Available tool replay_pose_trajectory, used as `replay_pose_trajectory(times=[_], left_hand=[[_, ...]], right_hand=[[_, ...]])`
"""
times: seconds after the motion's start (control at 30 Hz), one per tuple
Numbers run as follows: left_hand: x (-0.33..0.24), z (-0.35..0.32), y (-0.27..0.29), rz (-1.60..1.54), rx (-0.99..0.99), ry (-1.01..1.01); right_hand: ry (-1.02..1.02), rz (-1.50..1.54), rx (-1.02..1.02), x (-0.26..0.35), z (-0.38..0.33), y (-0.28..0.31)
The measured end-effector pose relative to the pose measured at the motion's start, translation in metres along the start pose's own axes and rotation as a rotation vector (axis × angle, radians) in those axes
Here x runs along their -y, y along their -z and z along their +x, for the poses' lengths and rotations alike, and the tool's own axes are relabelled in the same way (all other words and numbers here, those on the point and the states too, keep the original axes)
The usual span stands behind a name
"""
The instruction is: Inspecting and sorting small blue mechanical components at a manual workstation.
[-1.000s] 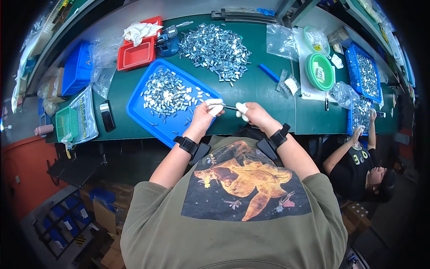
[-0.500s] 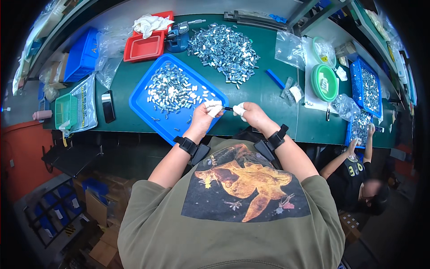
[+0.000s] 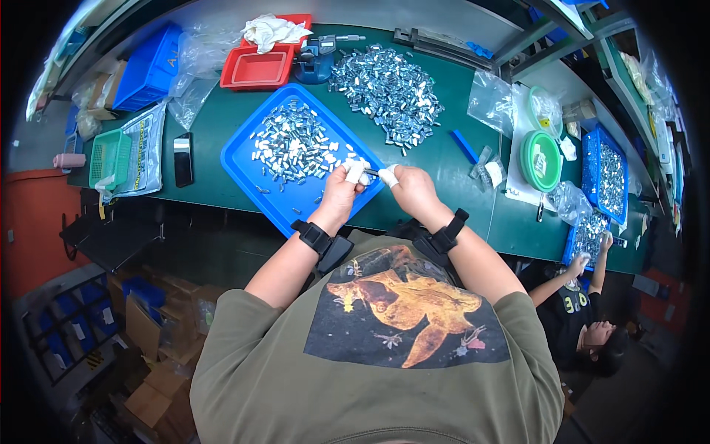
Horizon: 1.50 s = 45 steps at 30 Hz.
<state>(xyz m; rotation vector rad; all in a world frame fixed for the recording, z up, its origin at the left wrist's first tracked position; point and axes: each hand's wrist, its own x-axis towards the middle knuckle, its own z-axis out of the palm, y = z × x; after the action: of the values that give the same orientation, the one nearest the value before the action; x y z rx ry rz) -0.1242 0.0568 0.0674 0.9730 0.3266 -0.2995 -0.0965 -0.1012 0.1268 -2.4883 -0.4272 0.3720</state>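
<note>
My left hand (image 3: 340, 194) and my right hand (image 3: 414, 191) meet over the right corner of a blue tray (image 3: 235, 155), with white covers on some fingertips. Pinched between them is a short, thin dark rod (image 3: 373, 172); my left fingers close on one end and my right fingers on the other. Whether a small metal piece sits on the rod's left end is hidden by the fingers. In the tray lies a heap of small silvery metal cylinders (image 3: 291, 144), a few scattered apart near its front edge.
Behind the tray lie a larger heap of metal cylinders (image 3: 388, 92), a micrometer on a blue stand (image 3: 316, 61) and a red tray (image 3: 255, 68). A phone (image 3: 183, 159) is at left. Green bowls (image 3: 541, 161) and blue bins (image 3: 608, 174) stand right, where another person (image 3: 584, 296) works.
The view has shifted, so the table things appear further right. My hands remain together, with less of the dark rod showing between them. The co-worker's hands have moved slightly at the bin.
</note>
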Motion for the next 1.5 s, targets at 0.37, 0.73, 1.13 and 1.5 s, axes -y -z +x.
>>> replay_pose_trajectory(times=[0.37,0.73,1.13,1.5], left_hand=[[-0.006,-0.001,-0.006,0.12,0.024,-0.112],[-0.007,-0.001,-0.008,0.077,-0.028,-0.051],[-0.012,-0.003,-0.018,0.052,0.003,-0.105],[-0.041,-0.026,-0.046,0.653,0.148,-0.376]], right_hand=[[-0.579,1.009,0.43,-0.007,0.005,0.007],[0.095,0.091,-0.081,-0.005,-0.001,-0.006],[-0.563,1.124,0.411,-0.016,0.003,0.005],[-0.354,1.337,0.506,-0.024,-0.006,0.0]])
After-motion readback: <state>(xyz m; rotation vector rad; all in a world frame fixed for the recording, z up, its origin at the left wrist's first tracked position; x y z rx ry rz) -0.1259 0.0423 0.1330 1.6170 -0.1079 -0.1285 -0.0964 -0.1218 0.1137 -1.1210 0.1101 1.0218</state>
